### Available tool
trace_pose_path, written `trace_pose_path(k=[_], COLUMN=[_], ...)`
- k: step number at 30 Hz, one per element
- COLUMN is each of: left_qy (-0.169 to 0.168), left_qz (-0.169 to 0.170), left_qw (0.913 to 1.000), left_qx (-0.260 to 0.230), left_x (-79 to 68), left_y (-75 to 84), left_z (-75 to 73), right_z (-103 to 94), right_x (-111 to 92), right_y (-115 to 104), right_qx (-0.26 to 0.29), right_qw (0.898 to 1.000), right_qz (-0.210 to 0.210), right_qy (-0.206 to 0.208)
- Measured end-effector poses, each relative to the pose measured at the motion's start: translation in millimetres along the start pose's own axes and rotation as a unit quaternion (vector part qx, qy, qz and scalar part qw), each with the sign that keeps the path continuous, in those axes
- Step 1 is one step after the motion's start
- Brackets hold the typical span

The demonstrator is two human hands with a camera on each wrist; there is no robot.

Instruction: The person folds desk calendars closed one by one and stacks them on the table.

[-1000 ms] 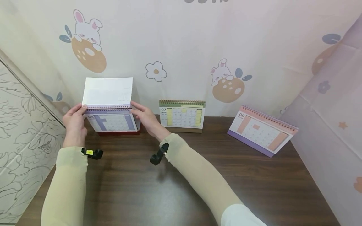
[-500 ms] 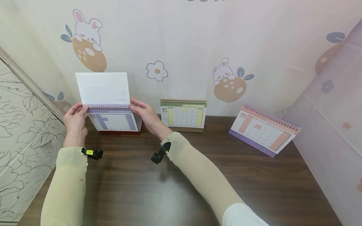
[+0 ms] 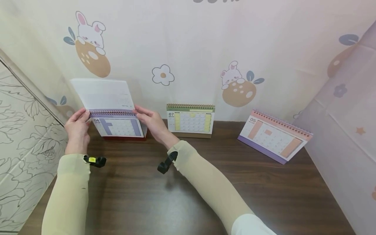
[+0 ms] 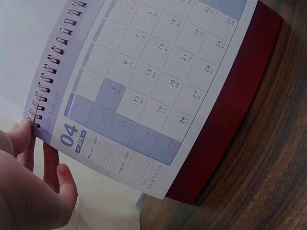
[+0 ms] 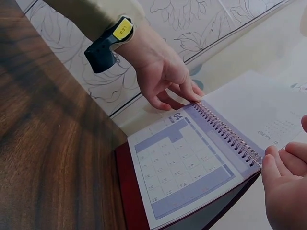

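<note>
A spiral desk calendar [image 3: 117, 127] with a lilac "04" page and a dark red base [image 4: 225, 110] stands at the left of the table. White pages [image 3: 102, 93] are raised above its spiral binding and slant toward the upper left. My left hand [image 3: 77, 127] pinches the left end of the binding, thumb in front and fingers behind, as the left wrist view shows. At the binding's right end, my right hand [image 3: 154, 124] holds the corner between thumb and fingers; in the right wrist view the thumb touches the last coils [image 5: 252, 155].
A green-topped "07" desk calendar [image 3: 191, 120] stands right of my right hand. Farther right, a pink-topped "05" desk calendar [image 3: 273, 137] is set at an angle. A patterned curtain [image 3: 188, 49] hangs behind the dark wooden table [image 3: 132, 195].
The raised white pages have swung up from the binding and now lean farther to the left. Both hands have stayed at the two ends of the binding.
</note>
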State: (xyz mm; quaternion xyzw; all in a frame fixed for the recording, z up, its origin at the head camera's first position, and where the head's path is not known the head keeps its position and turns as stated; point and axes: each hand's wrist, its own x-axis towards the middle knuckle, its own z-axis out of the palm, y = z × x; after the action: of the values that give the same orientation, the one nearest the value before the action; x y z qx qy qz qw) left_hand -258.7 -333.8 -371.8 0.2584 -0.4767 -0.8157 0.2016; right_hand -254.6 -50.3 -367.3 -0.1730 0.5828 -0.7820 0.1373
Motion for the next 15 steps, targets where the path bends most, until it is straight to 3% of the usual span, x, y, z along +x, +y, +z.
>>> trace_pose_path(k=[6,15], left_qy=[-0.026,-0.147], left_qz=[-0.028,-0.076], left_qw=[0.999,0.9848], left_qx=[-0.024,-0.051], left_x=[-3.1,-8.1], left_y=[4.1,12.7], left_z=[-7.0,-25.5], right_z=[2.2,1.4], right_x=[-3,-5], right_y=[3,10], right_qx=[0.002,-0.011], right_qw=[1.0,1.0], right_qz=[-0.003,-0.007], right_qy=[0.002,-0.006])
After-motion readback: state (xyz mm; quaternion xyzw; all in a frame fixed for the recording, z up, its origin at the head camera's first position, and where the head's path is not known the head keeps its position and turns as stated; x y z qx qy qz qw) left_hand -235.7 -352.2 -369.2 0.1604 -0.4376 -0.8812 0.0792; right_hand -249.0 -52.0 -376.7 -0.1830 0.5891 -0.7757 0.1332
